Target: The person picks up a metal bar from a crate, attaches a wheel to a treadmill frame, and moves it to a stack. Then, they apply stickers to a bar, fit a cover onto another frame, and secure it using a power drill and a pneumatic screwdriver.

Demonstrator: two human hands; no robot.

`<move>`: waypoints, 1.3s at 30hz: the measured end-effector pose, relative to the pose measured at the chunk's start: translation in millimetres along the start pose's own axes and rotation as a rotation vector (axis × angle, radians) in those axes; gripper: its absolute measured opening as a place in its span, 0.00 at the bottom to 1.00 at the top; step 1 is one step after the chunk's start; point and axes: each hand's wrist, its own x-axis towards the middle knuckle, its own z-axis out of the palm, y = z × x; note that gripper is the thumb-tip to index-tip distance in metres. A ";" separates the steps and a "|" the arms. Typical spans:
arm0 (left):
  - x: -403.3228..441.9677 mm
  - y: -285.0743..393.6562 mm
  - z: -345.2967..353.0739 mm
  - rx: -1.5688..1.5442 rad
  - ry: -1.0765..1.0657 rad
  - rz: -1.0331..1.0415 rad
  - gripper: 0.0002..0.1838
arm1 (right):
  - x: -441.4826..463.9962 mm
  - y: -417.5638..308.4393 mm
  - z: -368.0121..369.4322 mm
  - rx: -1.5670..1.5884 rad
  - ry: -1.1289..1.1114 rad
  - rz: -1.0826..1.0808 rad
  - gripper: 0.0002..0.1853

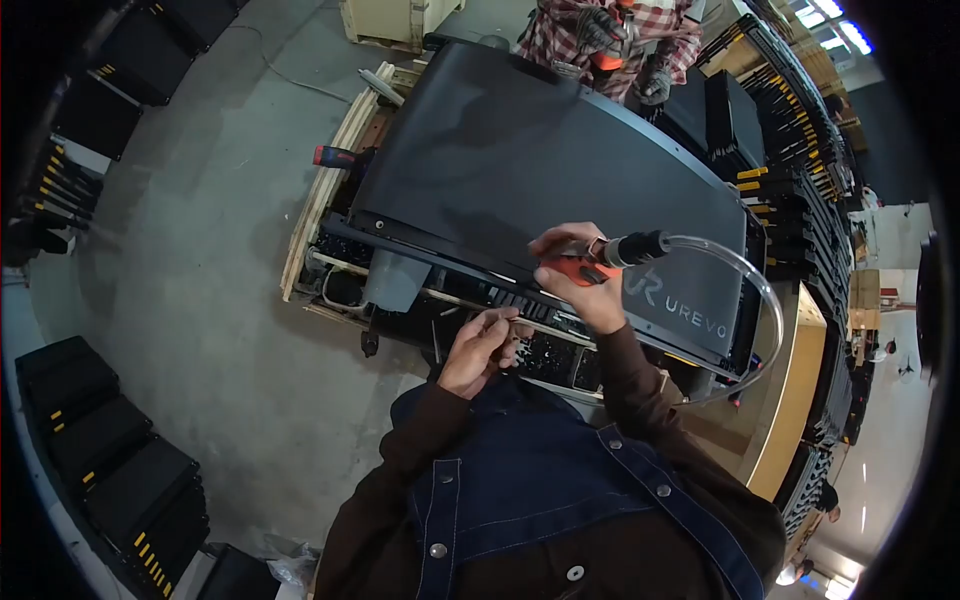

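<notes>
My right hand (pixel 590 290) is wrapped round an orange air tool (pixel 588 270), above the near edge of a large black panel (pixel 520 170) marked UREVO. From the tool's black end fitting a clear hose (pixel 768 290) curves away to the right; its working tip is hidden. Just in front of that edge, my left hand (pixel 482 348) has its fingertips pinched together. Whatever they hold is too small to make out. Below the fingers lies an open wooden-framed tray (pixel 545 385) with small dark and shiny parts.
Across the panel a person in a checked shirt wears grey gloves (pixel 600 32) and holds an orange tool (pixel 607 60). A red-and-black handled tool (pixel 336 157) sticks out at the left. Beside it hangs a grey container (pixel 397 280). Black stacked units (pixel 110 425) stand on the floor.
</notes>
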 end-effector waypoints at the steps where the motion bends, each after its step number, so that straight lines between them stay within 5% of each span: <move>1: -0.8 -1.6 1.9 0.011 0.003 0.008 0.15 | -6.9 7.2 21.2 0.005 0.247 -0.057 0.23; 3: -6.5 -11.6 4.5 -0.053 0.025 0.002 0.14 | -8.1 4.2 14.5 -0.156 0.097 -0.197 0.21; 6: -9.4 -27.0 4.0 0.009 0.063 0.032 0.13 | 28.1 -13.7 -36.9 0.014 -0.470 0.031 0.18; 10: -13.9 -36.5 -5.4 0.135 0.163 0.156 0.11 | 2.2 -8.0 8.7 0.063 0.089 -0.029 0.16; 13: -21.8 -34.9 -4.7 0.040 0.287 0.210 0.09 | 3.9 -22.5 -14.2 -0.150 -0.367 -0.184 0.14; 16: -23.6 -30.6 -4.2 -0.005 0.301 0.218 0.12 | 12.9 -13.2 -24.3 0.321 0.130 0.076 0.11; 18: -24.5 -28.9 1.9 -0.051 0.276 0.235 0.12 | 4.3 -12.3 -7.7 0.258 0.367 0.028 0.12; 19: -24.3 -26.8 2.8 -0.090 0.249 0.248 0.12 | -5.4 -13.3 -5.3 0.072 0.246 0.011 0.14; 22: -14.4 -25.6 -0.9 -0.069 0.165 0.240 0.12 | -6.8 -24.7 -21.7 -0.233 -0.607 -0.535 0.18; 28: -13.2 -17.7 -15.0 -0.230 0.093 0.203 0.13 | -15.1 -29.1 -3.0 0.834 0.114 -0.055 0.19; 35: -18.2 5.5 -27.1 -0.355 -0.106 0.207 0.14 | -14.4 -9.7 18.5 0.956 0.285 0.068 0.17; 38: -24.2 18.6 -30.3 -0.295 -0.015 0.217 0.12 | -9.5 -7.8 33.4 0.960 0.355 0.119 0.17; 39: -28.7 29.3 -25.5 -0.029 0.109 0.327 0.10 | -6.8 -9.2 40.3 0.951 0.443 0.180 0.16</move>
